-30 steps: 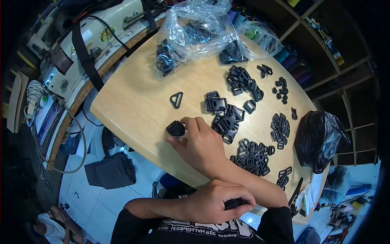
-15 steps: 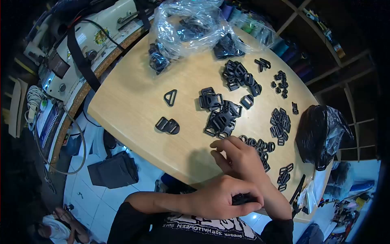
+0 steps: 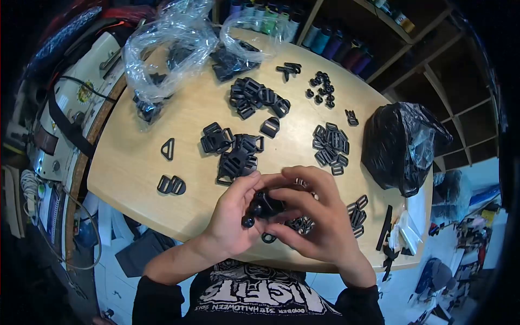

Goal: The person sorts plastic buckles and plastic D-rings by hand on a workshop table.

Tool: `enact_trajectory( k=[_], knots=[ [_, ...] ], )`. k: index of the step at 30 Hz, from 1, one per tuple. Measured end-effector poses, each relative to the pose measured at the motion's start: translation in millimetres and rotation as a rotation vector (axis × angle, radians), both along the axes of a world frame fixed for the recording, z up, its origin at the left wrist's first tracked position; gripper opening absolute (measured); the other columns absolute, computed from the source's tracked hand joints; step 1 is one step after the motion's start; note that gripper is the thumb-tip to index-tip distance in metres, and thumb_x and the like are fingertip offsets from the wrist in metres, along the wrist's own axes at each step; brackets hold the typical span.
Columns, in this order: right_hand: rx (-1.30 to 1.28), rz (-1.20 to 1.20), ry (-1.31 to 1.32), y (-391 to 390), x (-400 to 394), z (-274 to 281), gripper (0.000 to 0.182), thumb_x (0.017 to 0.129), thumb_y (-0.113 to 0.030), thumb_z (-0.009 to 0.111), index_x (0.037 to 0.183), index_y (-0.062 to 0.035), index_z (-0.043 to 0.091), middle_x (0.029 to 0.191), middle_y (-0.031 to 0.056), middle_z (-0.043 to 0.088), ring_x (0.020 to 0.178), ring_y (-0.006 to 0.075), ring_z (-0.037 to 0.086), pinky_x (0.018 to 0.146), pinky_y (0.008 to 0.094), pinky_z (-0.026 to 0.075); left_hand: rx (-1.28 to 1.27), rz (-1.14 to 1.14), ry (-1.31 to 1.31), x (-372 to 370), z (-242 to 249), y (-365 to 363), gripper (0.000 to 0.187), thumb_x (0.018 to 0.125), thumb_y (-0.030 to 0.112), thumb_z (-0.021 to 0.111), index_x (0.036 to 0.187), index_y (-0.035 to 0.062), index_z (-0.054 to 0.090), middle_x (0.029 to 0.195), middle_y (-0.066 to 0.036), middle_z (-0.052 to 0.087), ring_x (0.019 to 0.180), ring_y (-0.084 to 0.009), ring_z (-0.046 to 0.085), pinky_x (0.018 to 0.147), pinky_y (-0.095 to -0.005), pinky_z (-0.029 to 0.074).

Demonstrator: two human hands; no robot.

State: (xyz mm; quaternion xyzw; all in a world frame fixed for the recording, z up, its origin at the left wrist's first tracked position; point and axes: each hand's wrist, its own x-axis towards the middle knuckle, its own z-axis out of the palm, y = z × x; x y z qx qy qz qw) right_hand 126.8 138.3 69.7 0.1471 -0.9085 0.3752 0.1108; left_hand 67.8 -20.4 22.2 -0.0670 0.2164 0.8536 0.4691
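My left hand (image 3: 230, 216) is cupped, palm up, around a small handful of black plastic pieces (image 3: 260, 206), some with shiny round ends. From the right, my right hand (image 3: 319, 216) curves over them, thumb and fingers set around a dark piece at the edge of the palm. Part of the handful is hidden behind those fingers. Beneath my right hand lies a pile of small black rings (image 3: 300, 225), partly covered. Just beyond my left fingertips sits a heap of black side-release buckles (image 3: 238, 157).
Black strap adjusters (image 3: 330, 142), ladder-type buckles (image 3: 252, 95) and small round black fittings (image 3: 322, 86) lie in groups on the wooden table (image 3: 189, 130). A triangular ring (image 3: 168, 149) is at left. Clear plastic bags (image 3: 168, 43) and a black bag (image 3: 401, 146) stand at the edges.
My left hand has drawn back from across my right wrist and turned palm up, showing the black pieces. My right hand has come to it. The view has shifted rightward.
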Motion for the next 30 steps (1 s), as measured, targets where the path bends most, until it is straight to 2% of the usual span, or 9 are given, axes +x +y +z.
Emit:
enact_trajectory(
  k=[1,4,8,12,14,15,18,20,30],
  knots=[
    [0.071,-0.001,0.018,-1.4,-0.6,-1.7,0.04,0.072,-0.011,0.079,0.107,-0.0028,0.063,0.116,0.0146,0.058,0.112,0.0342,0.053,0.094,0.042,0.045,0.007,-0.021,-0.036,0.6,1.5,0.5,0.052,0.103,0.033,0.025,0.127,-0.0039,0.051,0.117,-0.015,0.062,0.103,-0.0252,0.064,0.089,-0.0368,0.055],
    [0.023,-0.01,0.024,6.8,-0.4,-16.5,0.039,0.073,-0.009,0.078,0.108,-0.0028,0.062,0.117,0.0138,0.058,0.111,0.0342,0.054,0.094,0.0425,0.045,0.083,0.037,-0.085,3.8,-22.6,5.0,0.049,0.103,0.031,0.028,0.127,-0.0036,0.052,0.114,-0.013,0.063,0.1,-0.0216,0.065,0.087,-0.035,0.055],
    [-0.051,-0.007,-0.049,15.9,-2.5,-17.8,0.03,0.075,-0.007,0.075,0.103,-0.0046,0.068,0.114,0.0117,0.061,0.109,0.0305,0.056,0.091,0.0401,0.047,0.138,0.013,-0.123,1.9,-33.7,2.3,0.046,0.102,0.029,0.03,0.127,-0.003,0.052,0.112,-0.011,0.064,0.1,-0.0198,0.064,0.087,-0.0343,0.055],
    [-0.066,-0.041,-0.03,20.3,-2.5,-20.5,0.023,0.078,-0.007,0.073,0.101,-0.0059,0.071,0.107,0.0112,0.065,0.099,0.0263,0.061,0.084,0.0355,0.05,0.148,-0.002,-0.106,4.2,-34.0,5.1,0.047,0.102,0.028,0.03,0.126,-0.0054,0.052,0.113,-0.014,0.063,0.107,-0.0238,0.062,0.094,-0.0381,0.051],
    [-0.293,-0.186,-0.136,20.5,0.9,-17.8,0.019,0.082,-0.008,0.072,0.101,-0.0059,0.072,0.099,0.0106,0.067,0.084,0.0225,0.066,0.074,0.0309,0.052,0.134,-0.004,-0.116,5.7,-32.9,8.2,0.048,0.102,0.028,0.03,0.127,-0.0066,0.051,0.115,-0.017,0.063,0.11,-0.0264,0.061,0.098,-0.0402,0.049],
    [-0.268,-0.207,-0.11,28.2,1.0,-21.3,0.018,0.085,-0.009,0.071,0.102,-0.0048,0.072,0.089,0.0101,0.068,0.074,0.0199,0.066,0.067,0.0274,0.051,0.117,-0.034,-0.098,4.5,-32.1,8.4,0.049,0.101,0.028,0.03,0.127,-0.0079,0.05,0.117,-0.019,0.062,0.112,-0.0294,0.06,0.101,-0.0419,0.047],
    [-0.438,-0.391,-0.377,41.7,10.2,-15.8,0.019,0.086,-0.01,0.071,0.102,-0.0011,0.069,0.08,0.0079,0.071,0.072,0.0105,0.066,0.064,0.0248,0.051,0.189,-0.069,-0.083,1.8,-35.9,7.7,0.052,0.1,0.028,0.029,0.129,-0.0105,0.047,0.122,-0.025,0.058,0.116,-0.0356,0.057,0.105,-0.0444,0.043],
    [-0.463,-0.403,-0.379,51.9,20.5,-25.0,0.018,0.086,-0.01,0.072,0.1,-0.0003,0.068,0.08,0.0079,0.071,0.072,0.0093,0.066,0.064,0.024,0.051,-0.015,-0.07,-0.047,2.3,-30.9,8.3,0.052,0.1,0.029,0.029,0.129,-0.0113,0.047,0.123,-0.025,0.058,0.117,-0.0358,0.057,0.105,-0.0444,0.043],
    [-0.384,-0.415,-0.358,60.8,39.9,-50.9,0.017,0.083,-0.01,0.074,0.095,0.0009,0.067,0.08,0.0076,0.071,0.066,0.0102,0.065,0.062,0.023,0.051,-0.086,0.07,0.002,-0.7,-24.2,8.7,0.051,0.1,0.029,0.033,0.125,-0.0128,0.048,0.119,-0.028,0.059,0.115,-0.0398,0.057,0.102,-0.047,0.046]
  ],
)
